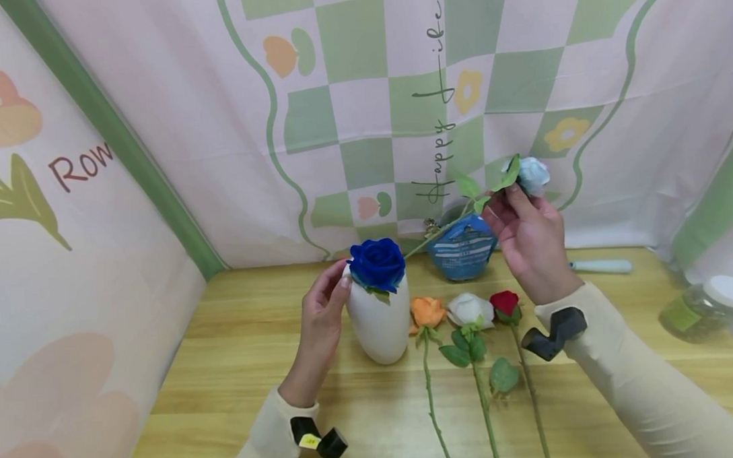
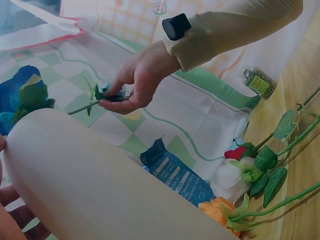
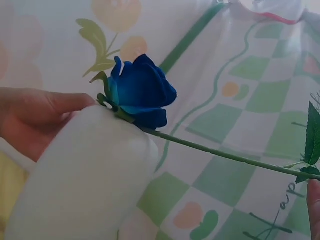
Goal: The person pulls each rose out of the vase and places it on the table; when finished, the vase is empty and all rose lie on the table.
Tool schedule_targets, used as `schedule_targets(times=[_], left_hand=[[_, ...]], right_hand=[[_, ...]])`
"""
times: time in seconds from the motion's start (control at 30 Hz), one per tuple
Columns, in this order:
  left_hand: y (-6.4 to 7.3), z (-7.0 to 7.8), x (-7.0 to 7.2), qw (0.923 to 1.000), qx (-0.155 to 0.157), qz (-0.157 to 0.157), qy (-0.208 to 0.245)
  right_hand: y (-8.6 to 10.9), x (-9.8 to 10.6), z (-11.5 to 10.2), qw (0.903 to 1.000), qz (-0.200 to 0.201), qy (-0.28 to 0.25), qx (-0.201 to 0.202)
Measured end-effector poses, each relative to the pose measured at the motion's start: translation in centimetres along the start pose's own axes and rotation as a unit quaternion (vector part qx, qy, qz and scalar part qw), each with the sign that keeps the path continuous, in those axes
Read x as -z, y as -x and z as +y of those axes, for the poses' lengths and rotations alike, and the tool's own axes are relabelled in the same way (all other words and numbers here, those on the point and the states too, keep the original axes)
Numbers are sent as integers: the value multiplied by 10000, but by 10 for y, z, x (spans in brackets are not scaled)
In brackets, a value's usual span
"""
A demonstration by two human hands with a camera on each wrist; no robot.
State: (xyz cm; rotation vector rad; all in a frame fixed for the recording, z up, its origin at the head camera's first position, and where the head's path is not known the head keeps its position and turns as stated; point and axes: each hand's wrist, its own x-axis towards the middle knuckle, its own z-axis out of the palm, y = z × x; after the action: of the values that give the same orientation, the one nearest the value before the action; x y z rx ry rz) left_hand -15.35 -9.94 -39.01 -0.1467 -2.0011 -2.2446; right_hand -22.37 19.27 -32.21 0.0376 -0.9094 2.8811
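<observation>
A white vase (image 1: 379, 329) stands on the table with a dark blue rose (image 1: 376, 264) in its mouth. My left hand (image 1: 322, 311) holds the vase near the rim, thumb in front and fingers at the far side. To the right and higher, my right hand (image 1: 533, 240) pinches a light blue rose (image 1: 532, 175) just under its bloom, among the leaves. That rose's green stem (image 3: 225, 156) slants down to the vase mouth, where its end is hidden behind the dark blue bloom. In the left wrist view the dark blue rose (image 2: 26, 95) leans over the rim.
An orange rose (image 1: 428, 312), a white rose (image 1: 469, 311) and a red rose (image 1: 505, 305) lie right of the vase, beside a loose leaf (image 1: 503, 376). Behind are a blue packet (image 1: 462, 252) and a pale handle (image 1: 601, 266). A lidded jar (image 1: 699, 312) stands far right.
</observation>
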Motion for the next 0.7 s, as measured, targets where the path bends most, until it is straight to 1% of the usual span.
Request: schedule_targets(times=[0.1,0.33,0.5,0.7], left_hand=[[0,0,0,10000,-15,-7,-20],[0,0,0,10000,-93,2,-12],[-1,-1,0,10000,-57,6,2],[-1,-1,0,10000,-18,5,18]], right_hand=[[-4,7,-2,9996,221,-80,-149],[-10,21,-7,9962,540,-532,-433],[-11,29,-12,9943,704,-711,-380],[-13,40,-23,9926,774,-875,-347]])
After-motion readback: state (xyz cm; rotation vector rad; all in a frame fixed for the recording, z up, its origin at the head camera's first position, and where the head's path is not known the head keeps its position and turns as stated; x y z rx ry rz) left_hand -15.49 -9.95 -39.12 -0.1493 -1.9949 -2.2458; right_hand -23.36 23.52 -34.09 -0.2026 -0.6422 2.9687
